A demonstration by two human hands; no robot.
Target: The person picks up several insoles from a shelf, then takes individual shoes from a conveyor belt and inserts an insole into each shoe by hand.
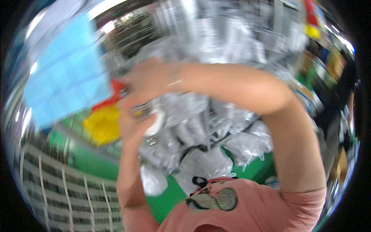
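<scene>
Motion smears the whole picture. My right arm reaches across from the right, and my right hand [148, 79] is bent over beside a red thing [110, 96]. Just below it is my left hand [131, 120], its thumb standing away from the palm. A small, clear, shiny thing [141, 111] shows between the two hands, and a white rounded thing [156, 123] lies against the left thumb. Left of my hands are a yellow thing [102, 124] and a large light-blue panel with darker lines [67, 73]. Blur hides what my fingers grip, if anything.
Many clear plastic bags [205, 164] with pale contents are heaped in front of me and to the right. A white wire grid [65, 189] stands at lower left. Green floor [162, 203] shows between the bags. Dark shelving [129, 38] is behind; a dark-clothed person [340, 85] seems to stand far right.
</scene>
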